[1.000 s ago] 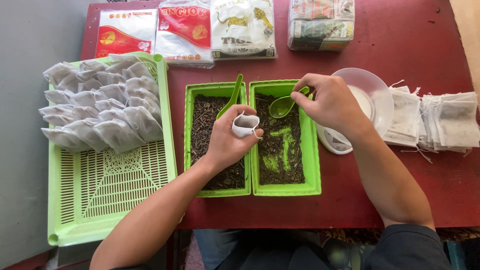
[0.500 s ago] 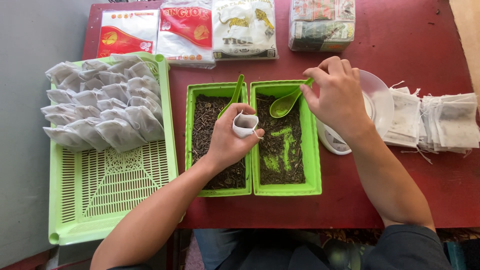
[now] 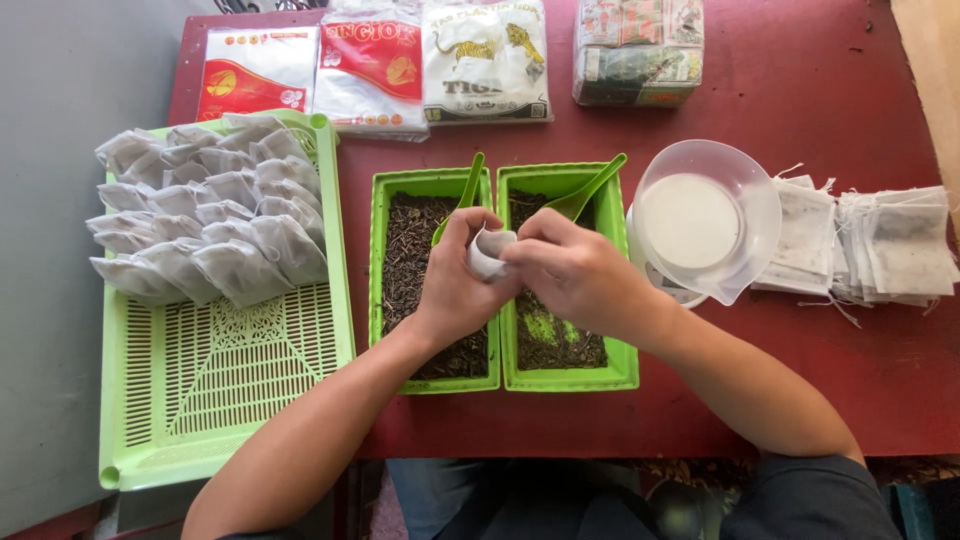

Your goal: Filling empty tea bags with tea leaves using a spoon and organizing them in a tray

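both hands met over the middle of the red tabletop [image 3: 800,90]. left hand [image 3: 455,280] wrapped around a small white bag [image 3: 490,252], fingers clamped on it from the left side. right hand [image 3: 575,270] touching the same bag from the right, fingers pinched together on its top edge. bag held above the seam between two green bins [image 3: 435,382], both holding dark loose leaf. right bin [image 3: 570,378] showing some bare green floor near the front. green scoop [image 3: 465,195] standing tilted in the left bin, handle toward the far edge; second scoop [image 3: 590,190] lying in the right bin, handle over the far right corner, untouched.

left of the bins, just beside them, a large slotted green tray [image 3: 220,400], its far half piled with filled white bags [image 3: 200,215], near half bare. right of the bins, a clear bowl [image 3: 705,220] with a pale inside, sitting on something white, kind not clear. beyond it, stacks of flat empty bags [image 3: 870,245] with strings. along the far edge, printed packets [image 3: 370,65] and a wrapped bundle [image 3: 638,50].
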